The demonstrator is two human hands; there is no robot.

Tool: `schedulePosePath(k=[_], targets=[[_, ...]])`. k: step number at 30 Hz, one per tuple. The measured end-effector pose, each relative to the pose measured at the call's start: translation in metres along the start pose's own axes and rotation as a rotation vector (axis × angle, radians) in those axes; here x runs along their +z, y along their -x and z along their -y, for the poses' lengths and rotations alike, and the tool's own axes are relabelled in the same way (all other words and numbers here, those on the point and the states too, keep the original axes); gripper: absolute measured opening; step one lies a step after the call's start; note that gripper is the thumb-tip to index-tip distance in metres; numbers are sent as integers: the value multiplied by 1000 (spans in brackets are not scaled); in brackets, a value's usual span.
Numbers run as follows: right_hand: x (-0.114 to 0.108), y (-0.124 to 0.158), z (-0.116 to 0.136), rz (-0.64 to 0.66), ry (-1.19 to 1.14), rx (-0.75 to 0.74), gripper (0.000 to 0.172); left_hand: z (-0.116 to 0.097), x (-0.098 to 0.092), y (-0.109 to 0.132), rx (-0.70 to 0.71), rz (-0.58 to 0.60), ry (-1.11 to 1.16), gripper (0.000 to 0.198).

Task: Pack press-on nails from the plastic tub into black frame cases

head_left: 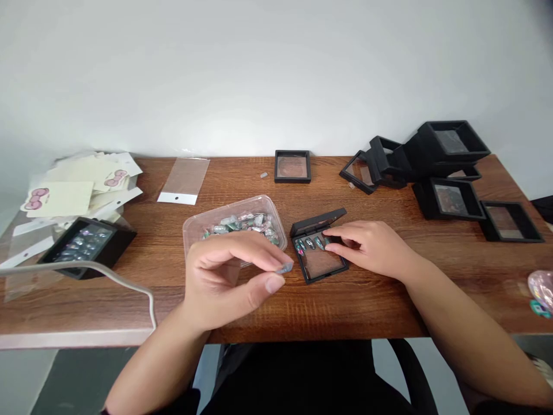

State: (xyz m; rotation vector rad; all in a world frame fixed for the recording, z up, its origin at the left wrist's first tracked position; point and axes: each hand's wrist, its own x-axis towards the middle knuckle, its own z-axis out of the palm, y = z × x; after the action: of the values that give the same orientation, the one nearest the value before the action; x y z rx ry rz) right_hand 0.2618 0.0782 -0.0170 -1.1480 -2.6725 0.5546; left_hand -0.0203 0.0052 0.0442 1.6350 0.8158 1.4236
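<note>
**Head view: left hand pinching a false nail, right hand on the open case**

Head view. The left hand (228, 276) is hovering over the bench (302, 305) near centre, thumb and forefinger clenching a small grey false nail (285, 268) by its edges. Just at its 12 o'clock a clear tub (190, 227) is sitting, holding loose nails. At the nail's 3 o'clock, close by, an open black case (322, 265) is lying with its lid tipped back and a row of nails along its top edge. The right hand (371, 248) is resting on that row with its fingertips; I cannot tell whether it is pinching one or only touching.

Handling, as a guess: the nail is looking very light, thin, stiff and glossy, so likely slippery. Gripping the side edges is looking safer than pressing the decorated face.

Further out: black cases (449, 144) are stacking at 2 o'clock, a closed case (292, 166) is lying at 12, and cards (64, 196) are piling at 10 above a filled case (84, 245).
</note>
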Motion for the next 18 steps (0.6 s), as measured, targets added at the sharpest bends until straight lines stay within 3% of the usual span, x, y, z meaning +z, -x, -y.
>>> schedulePosePath(k=[7,11,18], targets=[[-1,-1,1,-5,9,-10,30,-1,3,-3,147,-43,-78,10],[-1,0,0,-5,6,-7,30,-1,4,-4,263,-68,-243,12],[0,0,-1,-22,19,-22,30,1,4,-6,441,-1,-482,22]])
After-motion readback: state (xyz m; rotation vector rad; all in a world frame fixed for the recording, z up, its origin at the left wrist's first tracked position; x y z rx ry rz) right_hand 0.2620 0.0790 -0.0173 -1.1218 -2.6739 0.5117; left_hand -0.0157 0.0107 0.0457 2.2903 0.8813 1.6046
